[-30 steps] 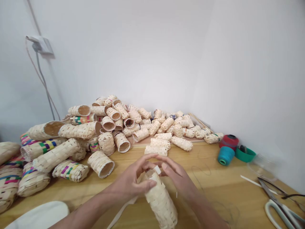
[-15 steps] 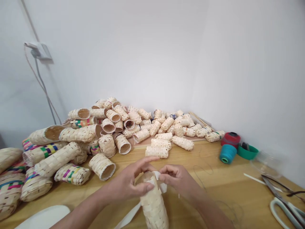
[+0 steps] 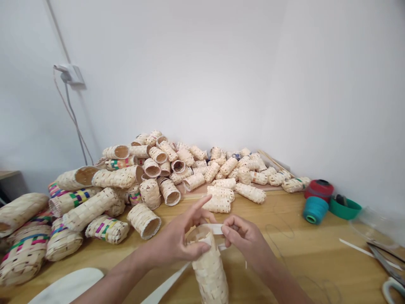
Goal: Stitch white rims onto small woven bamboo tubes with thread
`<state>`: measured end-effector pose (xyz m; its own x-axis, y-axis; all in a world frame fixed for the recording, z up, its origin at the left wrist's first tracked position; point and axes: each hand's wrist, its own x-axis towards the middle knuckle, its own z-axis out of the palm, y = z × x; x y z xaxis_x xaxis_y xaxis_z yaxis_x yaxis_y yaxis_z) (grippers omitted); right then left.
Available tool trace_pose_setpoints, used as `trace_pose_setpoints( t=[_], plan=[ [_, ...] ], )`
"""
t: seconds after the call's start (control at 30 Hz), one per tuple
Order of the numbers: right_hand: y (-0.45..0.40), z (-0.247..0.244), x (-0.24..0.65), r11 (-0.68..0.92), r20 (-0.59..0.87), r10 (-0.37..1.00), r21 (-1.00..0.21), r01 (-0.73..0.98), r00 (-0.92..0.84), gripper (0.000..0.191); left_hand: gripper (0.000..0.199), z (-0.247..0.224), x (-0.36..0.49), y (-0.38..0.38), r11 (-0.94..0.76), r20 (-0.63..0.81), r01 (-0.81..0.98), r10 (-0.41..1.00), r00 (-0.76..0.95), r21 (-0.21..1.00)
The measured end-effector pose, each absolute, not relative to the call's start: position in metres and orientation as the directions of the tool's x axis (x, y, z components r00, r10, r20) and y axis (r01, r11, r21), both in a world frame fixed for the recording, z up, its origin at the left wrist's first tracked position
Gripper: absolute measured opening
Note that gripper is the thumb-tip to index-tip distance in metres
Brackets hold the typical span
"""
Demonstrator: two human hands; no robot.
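A pale woven strip tube (image 3: pixel 210 270) stands tilted on the wooden table, its open rim toward me. My left hand (image 3: pixel 179 247) grips the tube near the rim, with the index finger raised and pointing away from me. My right hand (image 3: pixel 242 238) pinches a smooth pale strip (image 3: pixel 215 229) that runs across the far side of the rim. A long loose strip end (image 3: pixel 167 283) trails from under the tube toward the lower left. The tube's lower end runs out of view.
A large heap of woven tubes (image 3: pixel 158 169) fills the table's far side, with colour-banded woven pieces (image 3: pixel 25 249) at left. At right stand a teal spool (image 3: pixel 312 210), a red spool (image 3: pixel 319 190), a green bowl (image 3: pixel 344 209) and partly visible scissors (image 3: pixel 390 280).
The strip now lies across the rim between my hands instead of flapping at it. My left index finger has lifted. The whole scene has shifted right in view.
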<state>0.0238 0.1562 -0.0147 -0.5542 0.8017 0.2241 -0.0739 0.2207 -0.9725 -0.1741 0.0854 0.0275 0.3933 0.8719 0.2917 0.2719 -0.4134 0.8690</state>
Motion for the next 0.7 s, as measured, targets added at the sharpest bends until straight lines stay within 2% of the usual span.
trace_pose_setpoints(
  t=[0.27, 0.47, 0.7],
  plan=[
    [0.157, -0.013, 0.025, 0.232, 0.215, 0.818, -0.972, -0.036, -0.534, 0.029, 0.090, 0.029, -0.177, 0.086, -0.396, 0.288, 0.213, 0.867, 0.406, 0.893],
    [0.153, -0.015, 0.024, 0.249, 0.274, 0.730, -0.960, -0.130, -0.626, 0.030, 0.090, 0.032, -0.177, 0.085, -0.435, 0.291, 0.369, 0.876, 0.385, 0.821],
    [0.142, -0.007, 0.023, 0.484, 0.361, 0.689, -0.874, 0.029, -0.629, 0.014, 0.090, 0.029, -0.178, 0.089, -0.424, 0.286, 0.491, 0.898, 0.334, 0.761]
  ],
)
